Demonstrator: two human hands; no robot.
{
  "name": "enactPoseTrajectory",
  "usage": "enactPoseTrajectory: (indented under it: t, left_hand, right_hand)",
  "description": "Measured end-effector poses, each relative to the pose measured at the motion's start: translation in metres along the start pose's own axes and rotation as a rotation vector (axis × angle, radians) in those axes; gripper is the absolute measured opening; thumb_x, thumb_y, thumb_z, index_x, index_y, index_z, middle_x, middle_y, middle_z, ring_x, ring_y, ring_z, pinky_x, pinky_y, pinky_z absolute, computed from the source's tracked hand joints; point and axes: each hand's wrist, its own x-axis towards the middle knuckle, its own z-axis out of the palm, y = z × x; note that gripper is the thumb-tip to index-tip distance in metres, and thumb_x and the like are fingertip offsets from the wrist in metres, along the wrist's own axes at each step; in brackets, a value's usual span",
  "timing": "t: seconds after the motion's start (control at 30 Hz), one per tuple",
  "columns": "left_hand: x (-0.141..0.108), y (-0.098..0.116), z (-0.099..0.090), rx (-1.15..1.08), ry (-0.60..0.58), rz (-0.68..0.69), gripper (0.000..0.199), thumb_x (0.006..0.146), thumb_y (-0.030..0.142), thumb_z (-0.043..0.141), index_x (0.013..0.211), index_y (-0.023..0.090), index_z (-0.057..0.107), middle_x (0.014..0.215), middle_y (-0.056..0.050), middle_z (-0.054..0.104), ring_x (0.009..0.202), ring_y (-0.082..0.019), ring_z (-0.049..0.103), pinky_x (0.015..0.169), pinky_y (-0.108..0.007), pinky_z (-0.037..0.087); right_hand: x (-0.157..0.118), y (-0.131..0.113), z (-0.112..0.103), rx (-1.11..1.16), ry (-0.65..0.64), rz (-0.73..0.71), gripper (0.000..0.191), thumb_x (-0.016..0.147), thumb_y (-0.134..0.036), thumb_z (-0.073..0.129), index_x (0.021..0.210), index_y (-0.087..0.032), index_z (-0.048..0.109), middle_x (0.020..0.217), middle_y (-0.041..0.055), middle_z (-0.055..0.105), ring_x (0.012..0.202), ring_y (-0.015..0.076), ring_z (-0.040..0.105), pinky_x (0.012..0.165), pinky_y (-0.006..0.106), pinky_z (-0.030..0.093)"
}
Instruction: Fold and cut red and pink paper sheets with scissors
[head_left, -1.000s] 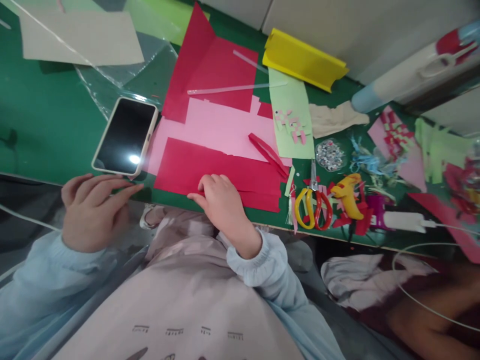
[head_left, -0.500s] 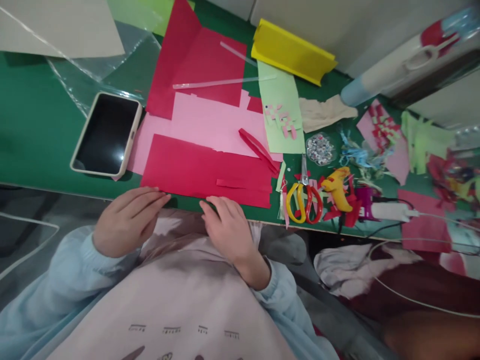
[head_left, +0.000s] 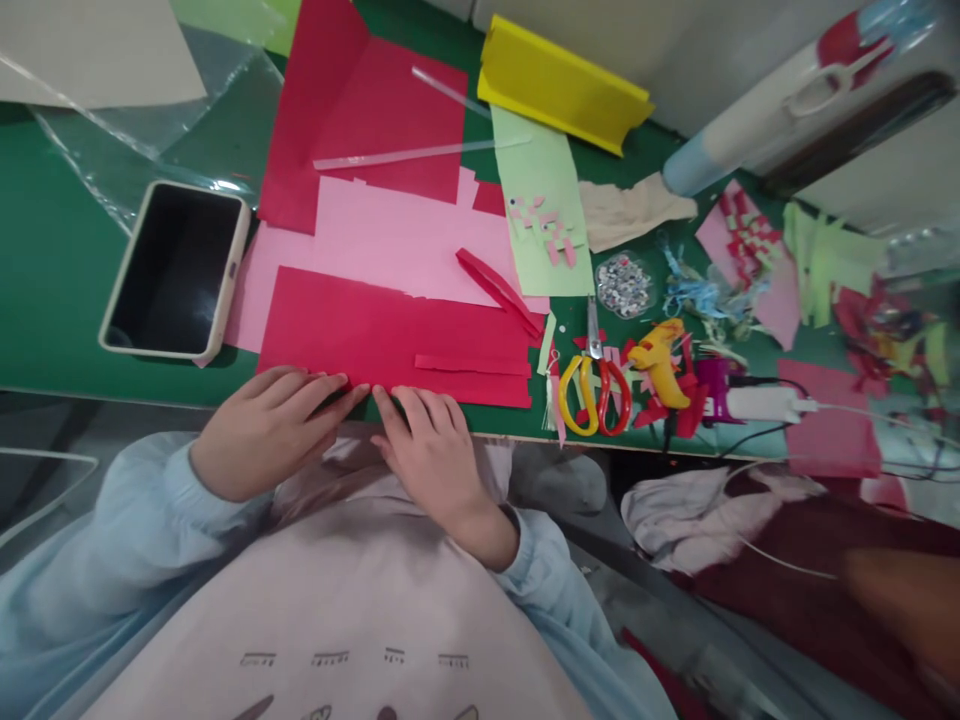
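A red paper sheet (head_left: pixel 352 330) lies along the table's near edge, with a narrow red strip (head_left: pixel 472 365) on its right part. On the sheet's near edge rest the fingertips of my left hand (head_left: pixel 274 430), at the left, its fingers stretched out. My right hand (head_left: pixel 435 455) touches the same edge just to the right, fingers spread, and the two index fingertips almost meet. Neither hand grips anything. Beyond the sheet are pink paper (head_left: pixel 412 240) and a folded red strip (head_left: pixel 499 292). Scissors (head_left: pixel 595 390) with yellow and red handles lie to the right.
A phone (head_left: pixel 178 270) lies left of the papers. Right of the scissors are a yellow glue gun (head_left: pixel 661 365), a dish of beads (head_left: pixel 624 285) and paper scraps. Yellow folded paper (head_left: pixel 562 85) and a white bottle (head_left: pixel 772 115) stand behind. Part of another person shows at lower right.
Both hands have come closer together along the red sheet's near edge, the left moving right and the right moving slightly left. The whole view has shifted, so the table things appear further left.
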Motion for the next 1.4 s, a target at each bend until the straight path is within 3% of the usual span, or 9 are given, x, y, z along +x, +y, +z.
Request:
enactPoseTrajectory:
  t: [0.17,0.3,0.43,0.57,0.7,0.9,1.03,1.13,1.4]
  left_hand:
    - [0.001,0.004,-0.002,0.015,0.014,-0.014,0.038,0.093,0.018,0.052,0.128,0.025,0.062,0.114,-0.009,0.073,0.097,-0.026,0.068,0.087,-0.044,0.054]
    - [0.005,0.021,0.002,0.027,0.070,-0.025,0.044,0.090,0.015,0.053,0.132,0.023,0.060,0.119,-0.008,0.072,0.102,-0.026,0.068,0.095,-0.044,0.052]
    - [0.013,0.039,0.012,-0.047,0.092,0.067,0.047,0.090,0.013,0.052,0.136,0.015,0.057,0.128,-0.010,0.069,0.112,-0.024,0.066,0.102,-0.038,0.051]
    - [0.017,0.043,0.016,-0.020,0.117,0.110,0.042,0.090,0.011,0.051,0.130,0.007,0.060,0.129,-0.014,0.067,0.114,-0.025,0.066,0.100,-0.037,0.054]
    - [0.010,0.030,0.014,-0.036,0.156,0.144,0.048,0.090,0.009,0.054,0.137,0.006,0.053,0.127,-0.014,0.069,0.116,-0.025,0.066,0.098,-0.036,0.056]
    - [0.000,-0.002,0.005,-0.132,0.127,0.144,0.055,0.091,0.013,0.056,0.145,0.017,0.046,0.125,-0.009,0.070,0.115,-0.022,0.066,0.101,-0.037,0.054]
    - [0.011,-0.017,-0.005,-0.096,0.064,-0.065,0.037,0.092,0.018,0.057,0.128,0.012,0.059,0.108,-0.012,0.072,0.096,-0.024,0.066,0.089,-0.042,0.057]
    - [0.021,-0.023,-0.009,-0.138,0.003,-0.117,0.022,0.095,0.026,0.055,0.110,0.016,0.067,0.098,-0.009,0.072,0.087,-0.021,0.063,0.084,-0.040,0.056]
    - [0.036,-0.041,-0.009,-0.373,-0.224,-0.248,0.031,0.097,0.042,0.049,0.083,0.020,0.065,0.083,-0.004,0.070,0.081,-0.019,0.060,0.078,-0.034,0.050]
  right_hand:
    - [-0.011,0.002,0.004,-0.021,0.016,0.059,0.044,0.101,-0.035,0.047,0.140,-0.017,0.054,0.134,0.0108,0.060,0.122,0.0244,0.047,0.108,0.042,0.037]
    - [-0.020,0.004,0.005,-0.055,0.029,0.137,0.046,0.100,-0.035,0.048,0.142,-0.016,0.052,0.133,0.0137,0.060,0.123,0.0259,0.047,0.107,0.045,0.039]
    - [-0.022,0.005,0.007,-0.055,0.046,0.138,0.045,0.100,-0.034,0.048,0.141,-0.015,0.054,0.134,0.0129,0.060,0.122,0.0262,0.047,0.107,0.045,0.039]
    - [-0.022,0.006,0.009,-0.059,0.066,0.134,0.044,0.100,-0.032,0.048,0.141,-0.016,0.053,0.135,0.0113,0.060,0.123,0.0249,0.048,0.108,0.044,0.039]
    - [-0.023,0.006,0.011,-0.071,0.098,0.134,0.042,0.100,-0.028,0.048,0.140,-0.017,0.054,0.133,0.0100,0.062,0.123,0.0236,0.049,0.108,0.042,0.039]
    - [-0.023,0.007,0.013,-0.060,0.098,0.135,0.043,0.099,-0.027,0.050,0.141,-0.018,0.053,0.135,0.0101,0.060,0.124,0.0225,0.049,0.109,0.041,0.038]
    - [-0.024,0.007,0.013,-0.062,0.098,0.139,0.042,0.099,-0.025,0.049,0.140,-0.018,0.053,0.134,0.0099,0.061,0.124,0.0227,0.048,0.109,0.041,0.038]
    - [-0.024,0.008,0.014,-0.062,0.107,0.137,0.042,0.099,-0.024,0.049,0.140,-0.018,0.053,0.133,0.0096,0.061,0.124,0.0225,0.048,0.109,0.041,0.037]
    - [-0.024,0.009,0.014,-0.056,0.111,0.132,0.042,0.099,-0.023,0.050,0.140,-0.019,0.053,0.134,0.0090,0.061,0.124,0.0215,0.049,0.110,0.041,0.037]
